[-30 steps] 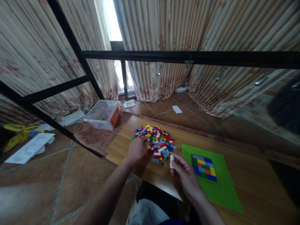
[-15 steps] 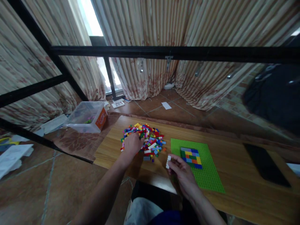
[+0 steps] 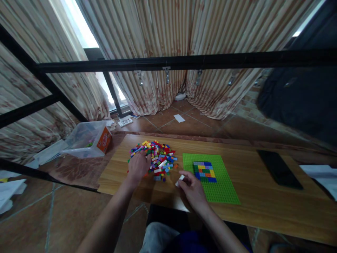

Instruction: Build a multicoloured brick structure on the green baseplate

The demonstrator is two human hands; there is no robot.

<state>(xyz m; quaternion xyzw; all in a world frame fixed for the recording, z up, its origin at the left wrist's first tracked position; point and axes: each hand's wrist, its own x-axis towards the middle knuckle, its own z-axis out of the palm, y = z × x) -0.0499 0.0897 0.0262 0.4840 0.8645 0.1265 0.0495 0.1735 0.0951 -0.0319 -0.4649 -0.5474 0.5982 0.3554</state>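
The counter (image 3: 252,196) carries a green baseplate (image 3: 223,186) and, left of it, a brick pile (image 3: 163,160). The left hand (image 3: 137,168) lies curled on the pile; whether it grips anything I cannot tell. The right hand (image 3: 192,188) pinches a white brick (image 3: 180,180) just before the pile. Its long axis slants up-right; a second ago it stood upright.
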